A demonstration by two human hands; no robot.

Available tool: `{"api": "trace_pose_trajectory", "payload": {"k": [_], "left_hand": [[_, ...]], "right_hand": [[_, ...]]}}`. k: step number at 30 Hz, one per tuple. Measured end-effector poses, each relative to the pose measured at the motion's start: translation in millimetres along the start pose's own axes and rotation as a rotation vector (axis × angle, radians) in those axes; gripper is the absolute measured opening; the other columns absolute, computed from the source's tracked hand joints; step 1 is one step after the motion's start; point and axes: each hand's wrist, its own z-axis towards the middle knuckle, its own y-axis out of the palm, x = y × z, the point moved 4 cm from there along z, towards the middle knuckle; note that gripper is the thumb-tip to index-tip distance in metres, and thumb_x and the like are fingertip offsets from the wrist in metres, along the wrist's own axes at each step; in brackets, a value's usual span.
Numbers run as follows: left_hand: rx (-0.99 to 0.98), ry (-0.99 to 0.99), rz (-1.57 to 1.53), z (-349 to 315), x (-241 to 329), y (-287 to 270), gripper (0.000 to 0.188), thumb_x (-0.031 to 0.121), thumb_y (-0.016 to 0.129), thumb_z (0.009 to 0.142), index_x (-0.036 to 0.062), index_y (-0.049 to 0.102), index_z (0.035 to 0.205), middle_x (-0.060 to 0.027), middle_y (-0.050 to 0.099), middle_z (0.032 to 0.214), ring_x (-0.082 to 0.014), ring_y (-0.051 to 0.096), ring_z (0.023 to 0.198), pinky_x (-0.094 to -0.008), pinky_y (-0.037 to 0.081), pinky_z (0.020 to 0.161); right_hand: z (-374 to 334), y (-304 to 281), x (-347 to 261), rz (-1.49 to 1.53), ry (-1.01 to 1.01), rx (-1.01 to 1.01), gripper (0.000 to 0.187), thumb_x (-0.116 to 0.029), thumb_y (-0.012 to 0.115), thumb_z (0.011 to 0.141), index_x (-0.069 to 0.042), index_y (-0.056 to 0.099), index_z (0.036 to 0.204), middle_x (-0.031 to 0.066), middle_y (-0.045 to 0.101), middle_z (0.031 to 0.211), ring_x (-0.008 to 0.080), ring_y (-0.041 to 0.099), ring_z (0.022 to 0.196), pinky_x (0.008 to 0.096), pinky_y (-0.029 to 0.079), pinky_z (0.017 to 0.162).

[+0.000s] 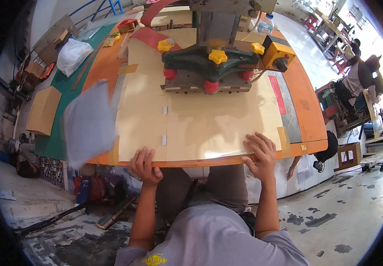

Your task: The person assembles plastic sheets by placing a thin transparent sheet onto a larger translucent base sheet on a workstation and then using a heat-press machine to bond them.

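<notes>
My left hand (145, 167) rests at the front edge of the orange tabletop, fingers slightly bent over the edge of a cream board (143, 128) and thumb apart. At the board's front right corner my right hand (262, 155) lies with its fingers spread on the surface. Neither hand appears to hold anything. Two small white tabs (164, 140) sit on the board, left of its middle. Above its far part stands a press head (211, 66) with a dark green frame, yellow star knobs and red feet. A blurred translucent sheet (92, 119) is left of the board.
A yellow control box (278, 54) with a black knob juts out right of the press. On the left are a green surface (53, 144), a cardboard box (44, 111) and a white plastic bag (73, 56). Other people (363, 80) are around the room.
</notes>
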Motion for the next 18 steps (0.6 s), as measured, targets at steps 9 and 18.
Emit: {"api": "trace_pose_trajectory", "payload": {"k": [9, 18], "left_hand": [[0.018, 0.020, 0.009, -2.3, -2.1, 2.2, 0.057, 0.048, 0.032, 0.113, 0.0144, 0.074, 0.133, -0.0095, 0.068, 0.144, -0.0327, 0.058, 0.133, -0.0524, 0.036, 0.113], [0.002, 0.018, 0.006, -4.9, -2.9, 4.3, 0.059, 0.049, 0.031, 0.114, 0.0113, 0.073, 0.133, -0.0115, 0.066, 0.143, -0.0337, 0.057, 0.135, -0.0550, 0.033, 0.117]], "right_hand": [[-2.1, 1.6, 1.7, 0.017, -0.012, 0.043, 0.036, -0.032, 0.086, 0.085, -0.013, 0.082, 0.116, 0.0026, 0.077, 0.134, 0.0306, 0.065, 0.133, 0.0468, 0.046, 0.111], [-1.4, 2.5, -0.7, 0.023, -0.005, 0.031, 0.035, -0.029, 0.087, 0.085, -0.011, 0.081, 0.115, 0.0039, 0.077, 0.133, 0.0299, 0.066, 0.132, 0.0463, 0.046, 0.111]]}}
